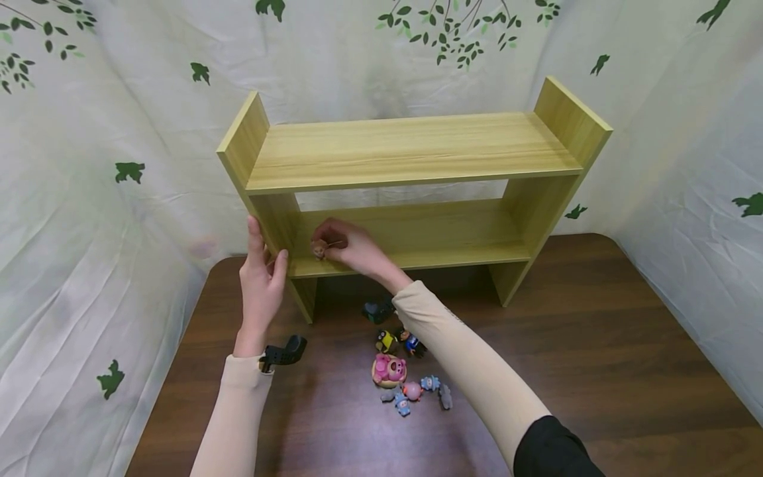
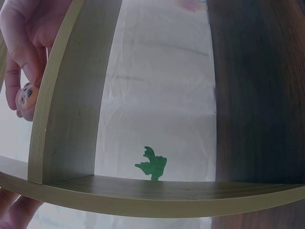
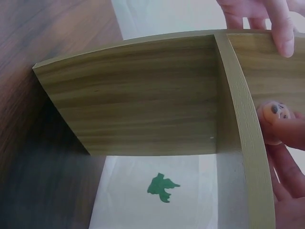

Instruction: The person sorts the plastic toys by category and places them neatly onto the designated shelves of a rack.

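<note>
A small brown-orange figurine point(image 1: 319, 249) is pinched between the thumb and fingers of my right hand point(image 1: 352, 248), at the left end of the middle board of a light wooden shelf point(image 1: 411, 149). In the right wrist view the figurine point(image 3: 275, 114) shows just beyond the board's front edge; the left wrist view shows the figurine point(image 2: 27, 98) with the right thumb on it. My left hand point(image 1: 261, 285) rests against the outside of the shelf's left side panel, fingers extended upward, thumb at its front edge.
On the brown table point(image 1: 596, 344), in front of the shelf, lie a pink round figurine point(image 1: 389, 370), a yellow and black one point(image 1: 386, 341), a blue one point(image 1: 411, 342), a dark one point(image 1: 377, 311) and several smaller ones. A patterned white cloth point(image 1: 167, 86) hangs behind.
</note>
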A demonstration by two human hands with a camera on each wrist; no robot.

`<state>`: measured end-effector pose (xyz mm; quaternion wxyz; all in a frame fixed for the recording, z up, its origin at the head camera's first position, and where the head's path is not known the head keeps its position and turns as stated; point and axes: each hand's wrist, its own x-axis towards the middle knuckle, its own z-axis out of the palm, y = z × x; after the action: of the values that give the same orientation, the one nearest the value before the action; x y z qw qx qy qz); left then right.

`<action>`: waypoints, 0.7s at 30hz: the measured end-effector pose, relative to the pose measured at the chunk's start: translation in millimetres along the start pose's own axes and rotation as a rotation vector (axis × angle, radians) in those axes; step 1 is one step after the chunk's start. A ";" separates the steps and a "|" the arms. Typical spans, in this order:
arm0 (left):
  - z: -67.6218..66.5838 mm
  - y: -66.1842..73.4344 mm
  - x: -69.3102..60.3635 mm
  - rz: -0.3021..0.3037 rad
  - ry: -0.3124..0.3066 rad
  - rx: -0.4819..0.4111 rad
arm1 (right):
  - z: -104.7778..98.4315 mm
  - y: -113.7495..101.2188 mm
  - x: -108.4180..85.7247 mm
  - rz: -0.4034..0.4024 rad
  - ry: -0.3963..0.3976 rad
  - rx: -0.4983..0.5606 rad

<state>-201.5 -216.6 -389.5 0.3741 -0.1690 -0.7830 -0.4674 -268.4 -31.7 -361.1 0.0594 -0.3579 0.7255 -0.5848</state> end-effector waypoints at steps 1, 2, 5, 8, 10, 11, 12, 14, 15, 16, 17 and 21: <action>0.0 0.1 -0.1 0.000 0.000 0.001 | -0.1 0.2 0.1 -0.002 0.002 0.000; 0.1 0.2 -0.1 0.000 0.001 0.003 | -0.1 0.4 0.1 -0.004 0.004 -0.003; 0.2 0.2 -0.5 -0.001 0.002 0.004 | -0.5 0.4 -0.4 -0.008 0.013 -0.012; 0.9 0.0 -0.5 -0.002 0.003 -0.001 | -1.8 0.4 -1.4 -0.006 0.032 -0.011; 1.4 -0.4 -0.3 0.001 0.003 -0.004 | -2.9 0.5 -2.1 -0.003 0.049 -0.007; 1.7 -0.7 -0.3 0.003 0.004 -0.006 | -3.8 0.7 -2.2 -0.004 0.055 -0.004; 1.9 -1.0 -0.3 0.006 0.005 -0.008 | -4.7 1.0 -2.6 -0.003 0.062 -0.005; 2.4 -1.5 -0.3 0.012 0.007 -0.013 | -6.9 1.6 -3.6 -0.003 0.072 -0.007; 2.6 -1.8 -0.4 0.015 0.008 -0.015 | -8.3 1.5 -4.5 -0.002 0.078 -0.008; 2.8 -2.0 -0.6 0.018 0.008 -0.016 | -9.7 1.5 -5.5 -0.002 0.082 -0.008; 3.0 -2.3 -0.8 0.020 0.010 -0.017 | -11.1 1.5 -6.5 -0.004 0.086 -0.007; 3.1 -2.9 -1.3 0.023 0.021 -0.016 | -14.9 0.8 -11.3 -0.018 0.100 0.023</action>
<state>-203.7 -215.3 -393.1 0.3865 -0.1761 -0.7731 -0.4710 -268.0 -13.0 -360.9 0.0220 -0.3343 0.7173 -0.6109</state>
